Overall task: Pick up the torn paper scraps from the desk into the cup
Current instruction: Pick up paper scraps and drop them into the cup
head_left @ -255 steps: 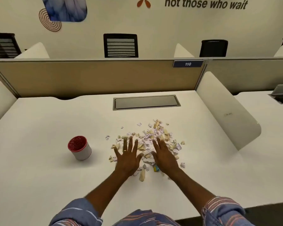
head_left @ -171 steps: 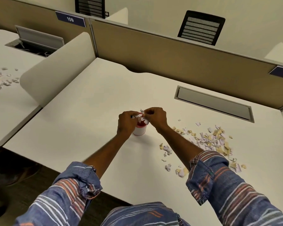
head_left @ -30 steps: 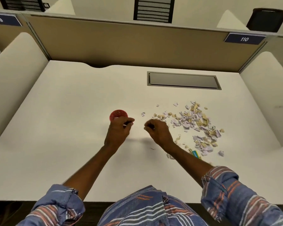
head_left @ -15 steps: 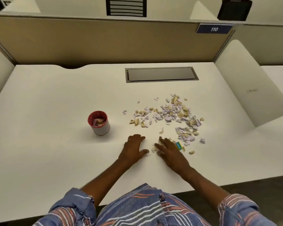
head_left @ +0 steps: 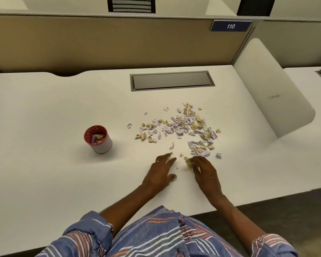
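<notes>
Head view: left hand [head_left: 160,173] flat, empty; right hand [head_left: 206,173] pinches a scrap [head_left: 189,163]. Best to gather more from the pile [head_left: 183,127] at twelve o'clock before carrying to the cup [head_left: 98,139] at ten o'clock.

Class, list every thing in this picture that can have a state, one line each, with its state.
cup, upright, open top, partly filled
paper scraps, mostly loose on the desk, right of the cup
left hand, flat on the desk, holding nothing
right hand, fingers curled, pinching a yellow scrap
cable hatch, closed
</notes>
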### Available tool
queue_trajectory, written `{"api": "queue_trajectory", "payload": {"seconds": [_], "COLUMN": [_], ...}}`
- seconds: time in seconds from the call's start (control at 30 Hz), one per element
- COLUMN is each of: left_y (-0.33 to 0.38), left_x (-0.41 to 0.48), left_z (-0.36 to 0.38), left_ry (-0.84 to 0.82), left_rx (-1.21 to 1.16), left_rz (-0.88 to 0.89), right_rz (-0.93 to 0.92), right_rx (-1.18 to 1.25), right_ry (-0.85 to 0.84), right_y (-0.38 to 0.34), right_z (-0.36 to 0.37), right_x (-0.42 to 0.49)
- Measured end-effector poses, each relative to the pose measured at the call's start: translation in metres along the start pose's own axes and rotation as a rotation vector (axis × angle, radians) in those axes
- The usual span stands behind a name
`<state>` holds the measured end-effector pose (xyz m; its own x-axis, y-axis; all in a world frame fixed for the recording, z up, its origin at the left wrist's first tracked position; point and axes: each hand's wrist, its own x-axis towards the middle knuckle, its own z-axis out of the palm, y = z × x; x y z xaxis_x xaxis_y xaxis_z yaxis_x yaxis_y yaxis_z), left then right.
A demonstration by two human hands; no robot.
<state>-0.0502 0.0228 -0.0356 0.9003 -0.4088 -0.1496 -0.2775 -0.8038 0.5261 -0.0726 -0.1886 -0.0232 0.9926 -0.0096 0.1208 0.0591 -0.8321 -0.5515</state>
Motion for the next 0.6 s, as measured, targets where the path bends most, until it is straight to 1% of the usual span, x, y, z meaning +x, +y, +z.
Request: {"api": "queue_trajectory", "payload": {"seconds": [0.07, 0.13, 0.2, 0.3, 0.43, 0.5, 0.53, 0.6], "left_y": [0.007, 0.011, 0.017, 0.024, 0.037, 0.044, 0.046, 0.047], "left_x": [0.010, 0.022, 0.037, 0.055, 0.071, 0.070, 0.069, 0.065], "left_z": [0.003, 0.006, 0.007, 0.007, 0.008, 0.012, 0.016, 0.022], "left_ry": [-0.020, -0.032, -0.047, -0.076, -0.143, -0.169, -0.181, -0.200], "left_rx": [0.070, 0.150, 0.216, 0.281, 0.295, 0.263, 0.274, 0.341], "left_rz": [0.029, 0.064, 0.099, 0.145, 0.251, 0.261, 0.261, 0.268], "right_rz": [0.044, 0.028, -0.021, -0.085, -0.006, -0.002, 0.002, 0.007], "right_rx": [-0.053, -0.095, -0.116, -0.153, -0.090, -0.081, -0.088, -0.105], "right_ry": [-0.109, -0.201, -0.247, -0.246, -0.143, -0.108, -0.115, -0.183], "right_y": [0.010, 0.014, 0.016, 0.019, 0.038, 0.050, 0.056, 0.066], "right_z": [-0.002, 0.000, 0.001, 0.003, -0.012, -0.023, -0.027, -0.032], "right_x": [-0.005, -0.007, -0.006, -0.004, 0.003, 0.009, 0.013, 0.022]}}
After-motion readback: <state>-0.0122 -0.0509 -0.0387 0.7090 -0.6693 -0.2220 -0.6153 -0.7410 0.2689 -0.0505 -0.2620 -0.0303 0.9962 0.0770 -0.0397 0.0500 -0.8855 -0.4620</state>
